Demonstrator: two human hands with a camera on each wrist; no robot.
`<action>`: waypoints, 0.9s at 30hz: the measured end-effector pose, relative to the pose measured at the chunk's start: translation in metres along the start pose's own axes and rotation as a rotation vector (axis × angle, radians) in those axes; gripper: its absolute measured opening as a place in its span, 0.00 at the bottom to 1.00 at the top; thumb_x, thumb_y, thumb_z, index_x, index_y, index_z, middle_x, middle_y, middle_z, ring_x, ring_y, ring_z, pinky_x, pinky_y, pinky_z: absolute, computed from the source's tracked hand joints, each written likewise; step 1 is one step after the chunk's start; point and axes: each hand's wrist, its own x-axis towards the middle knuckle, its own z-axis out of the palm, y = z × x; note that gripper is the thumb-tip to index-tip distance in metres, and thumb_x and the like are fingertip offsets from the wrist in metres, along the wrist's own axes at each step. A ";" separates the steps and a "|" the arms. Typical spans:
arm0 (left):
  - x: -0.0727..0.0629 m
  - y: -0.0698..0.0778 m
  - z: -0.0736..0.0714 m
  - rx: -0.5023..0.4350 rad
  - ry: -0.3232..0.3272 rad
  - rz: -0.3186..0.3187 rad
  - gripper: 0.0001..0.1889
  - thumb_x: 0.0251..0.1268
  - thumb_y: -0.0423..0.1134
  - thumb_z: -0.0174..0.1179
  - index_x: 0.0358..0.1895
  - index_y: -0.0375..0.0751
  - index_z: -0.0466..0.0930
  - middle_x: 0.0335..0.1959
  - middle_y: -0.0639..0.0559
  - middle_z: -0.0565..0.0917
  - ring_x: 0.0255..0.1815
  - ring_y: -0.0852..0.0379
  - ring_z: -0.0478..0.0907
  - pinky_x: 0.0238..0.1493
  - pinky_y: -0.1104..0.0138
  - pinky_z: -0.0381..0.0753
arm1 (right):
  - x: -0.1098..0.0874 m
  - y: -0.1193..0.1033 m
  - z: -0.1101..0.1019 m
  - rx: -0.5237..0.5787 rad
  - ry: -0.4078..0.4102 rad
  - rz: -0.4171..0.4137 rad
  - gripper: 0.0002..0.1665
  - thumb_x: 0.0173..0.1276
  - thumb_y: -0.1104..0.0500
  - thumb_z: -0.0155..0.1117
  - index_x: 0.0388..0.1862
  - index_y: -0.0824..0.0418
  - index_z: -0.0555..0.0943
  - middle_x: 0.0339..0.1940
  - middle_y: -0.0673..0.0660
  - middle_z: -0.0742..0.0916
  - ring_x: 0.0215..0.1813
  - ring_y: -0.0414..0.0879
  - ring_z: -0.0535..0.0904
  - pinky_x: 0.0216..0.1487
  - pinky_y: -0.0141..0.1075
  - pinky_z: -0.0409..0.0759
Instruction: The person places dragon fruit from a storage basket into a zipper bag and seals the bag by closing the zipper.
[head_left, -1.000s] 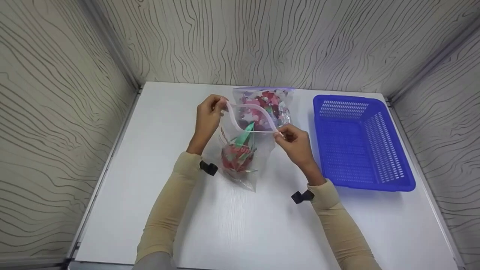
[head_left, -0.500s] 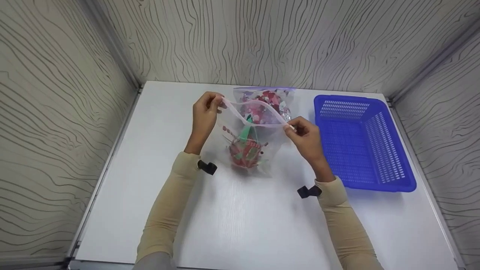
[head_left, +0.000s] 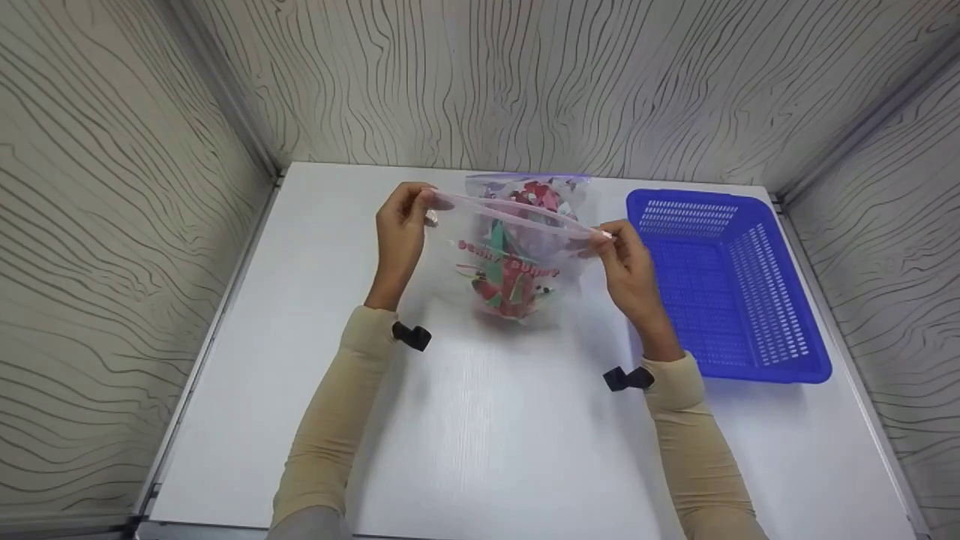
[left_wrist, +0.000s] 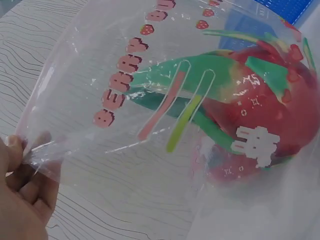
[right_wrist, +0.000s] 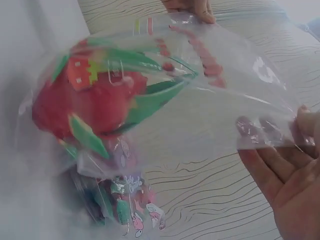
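A clear zip bag point(head_left: 469, 262) printed with red lettering hangs between the two hands, its mouth stretched into a narrow slit. Inside lies a red dragon fruit point(left_wrist: 295, 107) with green leafy tips, the tips towards the mouth. My left hand point(head_left: 401, 232) pinches the bag's left top corner between thumb and fingers. At the opposite top corner, my right hand point(head_left: 634, 270) pinches the zip edge. Behind the held bag a second zip bag point(head_left: 540, 192), filled with red, pink and white pieces, lies on the white table point(head_left: 480, 435), partly hidden.
To the right stands a blue plastic basket point(head_left: 697, 300) with slotted sides, close to my right hand. Patterned panels point(head_left: 480, 82) wall in the table at the back and on both sides.
My hands have drawn apart, the right one moving right and up, the left slightly left. The bag's mouth has narrowed from a wide gap, and the dragon fruit has shifted up and right.
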 end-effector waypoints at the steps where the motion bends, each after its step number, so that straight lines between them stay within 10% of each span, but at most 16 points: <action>1: -0.001 0.000 0.000 0.002 -0.002 0.001 0.12 0.80 0.41 0.59 0.49 0.35 0.83 0.40 0.46 0.90 0.40 0.59 0.86 0.39 0.68 0.82 | 0.000 0.000 0.000 -0.003 0.025 0.000 0.14 0.85 0.63 0.53 0.51 0.77 0.75 0.45 0.43 0.87 0.48 0.36 0.84 0.51 0.29 0.83; 14: -0.009 -0.001 0.005 -0.048 -0.029 0.007 0.12 0.81 0.40 0.57 0.49 0.32 0.82 0.35 0.43 0.88 0.35 0.57 0.90 0.36 0.65 0.87 | 0.009 0.008 -0.005 0.020 0.201 -0.070 0.09 0.81 0.71 0.58 0.47 0.80 0.80 0.31 0.55 0.92 0.30 0.38 0.87 0.33 0.29 0.85; 27: -0.017 -0.009 -0.005 -0.072 -0.087 0.008 0.10 0.81 0.37 0.58 0.48 0.31 0.81 0.37 0.41 0.90 0.37 0.58 0.89 0.34 0.68 0.83 | 0.006 0.013 -0.002 0.017 0.164 -0.005 0.12 0.82 0.71 0.54 0.55 0.79 0.80 0.36 0.62 0.91 0.40 0.37 0.88 0.45 0.28 0.86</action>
